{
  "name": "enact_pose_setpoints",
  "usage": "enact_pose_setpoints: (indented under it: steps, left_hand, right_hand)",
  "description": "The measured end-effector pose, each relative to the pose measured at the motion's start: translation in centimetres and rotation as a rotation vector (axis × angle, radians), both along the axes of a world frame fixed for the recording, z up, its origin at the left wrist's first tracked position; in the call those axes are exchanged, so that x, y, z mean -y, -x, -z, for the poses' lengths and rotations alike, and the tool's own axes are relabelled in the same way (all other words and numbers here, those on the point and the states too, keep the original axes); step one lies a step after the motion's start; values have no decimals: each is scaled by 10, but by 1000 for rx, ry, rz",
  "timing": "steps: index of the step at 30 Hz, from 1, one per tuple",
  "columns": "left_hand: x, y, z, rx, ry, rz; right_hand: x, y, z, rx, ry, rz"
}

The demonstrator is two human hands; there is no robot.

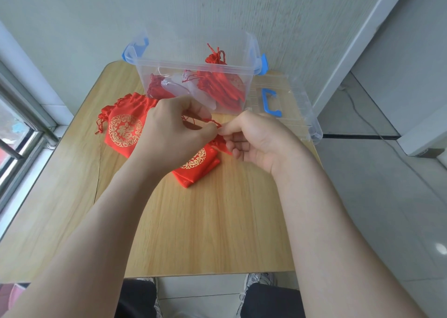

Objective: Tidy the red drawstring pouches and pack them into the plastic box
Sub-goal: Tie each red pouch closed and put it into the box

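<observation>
Left hand pinches drawstring of gold-printed red pouch.

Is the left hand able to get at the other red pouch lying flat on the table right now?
Probably yes: the flat pouch lies uncovered right beside the left hand. But that hand is pinching a drawstring and must let go first.

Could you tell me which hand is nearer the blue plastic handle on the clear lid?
Right. The right hand is just below and left of the blue plastic handle; the left hand sits farther left, beyond it. Both pinch the red satin drawstring pouch.
</observation>
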State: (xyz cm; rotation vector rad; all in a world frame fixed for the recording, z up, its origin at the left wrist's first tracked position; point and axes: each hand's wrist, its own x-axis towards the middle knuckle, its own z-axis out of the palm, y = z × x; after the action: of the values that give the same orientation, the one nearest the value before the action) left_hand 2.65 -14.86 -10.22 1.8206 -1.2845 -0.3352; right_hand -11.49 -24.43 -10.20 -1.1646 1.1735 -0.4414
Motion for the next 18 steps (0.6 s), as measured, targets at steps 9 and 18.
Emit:
enact_pose_setpoints:
  steps: [9, 18]
  left_hand:
    - [5, -11, 12, 182, -83, 146]
    - [9, -14, 23, 274, -39, 219]
  right_hand:
    - [1, 2, 0, 14, -37, -49]
    - [0, 2, -2, 45, -111, -133]
